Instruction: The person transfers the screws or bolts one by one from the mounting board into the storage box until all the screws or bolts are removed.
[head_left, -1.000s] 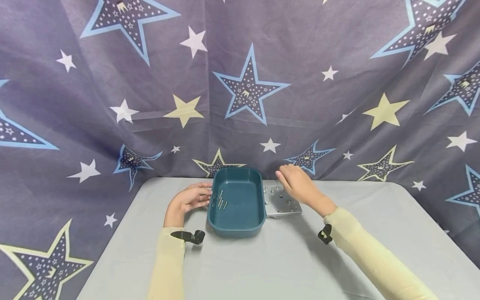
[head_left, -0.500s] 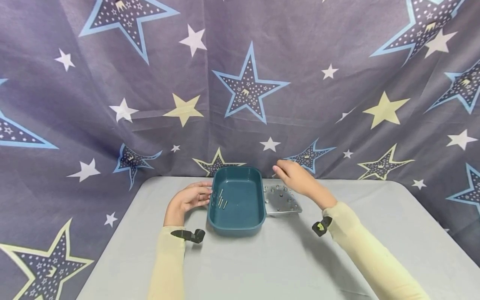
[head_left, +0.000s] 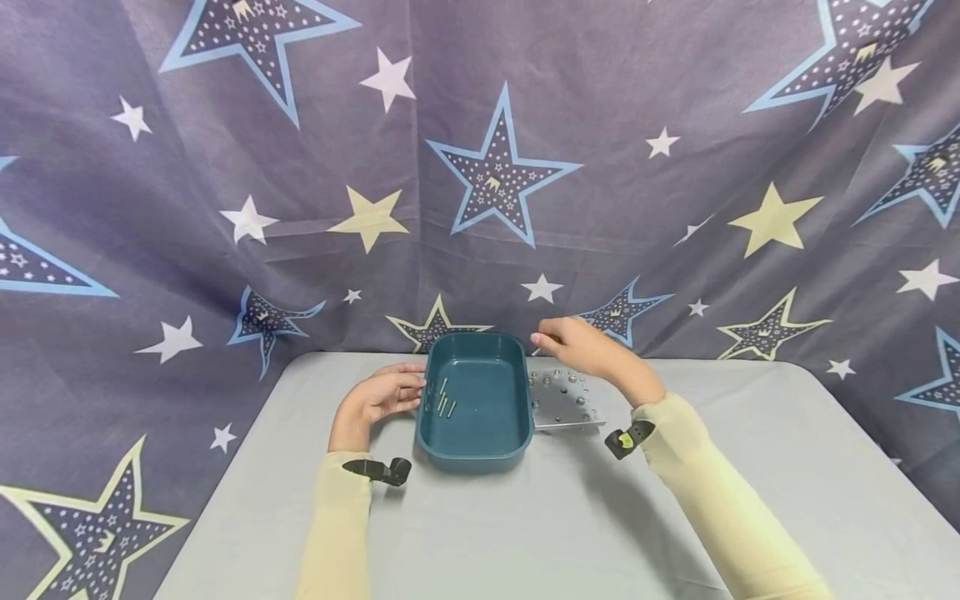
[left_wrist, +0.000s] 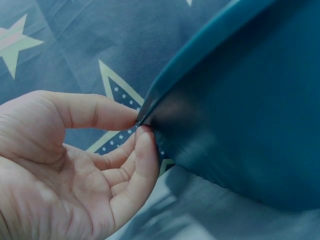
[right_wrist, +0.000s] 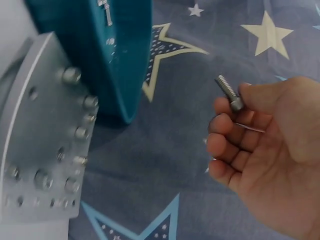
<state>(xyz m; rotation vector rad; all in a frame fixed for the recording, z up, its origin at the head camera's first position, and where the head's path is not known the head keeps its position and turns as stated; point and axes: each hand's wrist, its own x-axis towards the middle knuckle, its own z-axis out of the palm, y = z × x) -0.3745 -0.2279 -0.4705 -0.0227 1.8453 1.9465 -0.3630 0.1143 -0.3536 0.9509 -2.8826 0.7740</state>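
Observation:
My left hand [left_wrist: 90,155] pinches the rim of a teal plastic tray [left_wrist: 240,115] between thumb and fingers, at the tray's left side. Between the thumb and index finger of my right hand [right_wrist: 270,130] is a socket head screw [right_wrist: 229,93], its threaded end pointing away from the hand. In the head view this hand [head_left: 581,346] is just right of the tray's far right corner, above the back edge of a metal plate [head_left: 555,408]. Several screws [head_left: 446,402] lie in the left part of the tray. More screw heads [right_wrist: 71,75] stick up from the plate.
The plate sits directly against the tray's right side on a grey-covered table [head_left: 480,533]. Right behind the table's back edge hangs a star-patterned curtain [head_left: 637,125]. Bare holes [right_wrist: 33,93] show in the plate among the screws.
My right hand has moved left from over the plate toward the tray, carrying the screw. My left hand and the tray have stayed in place.

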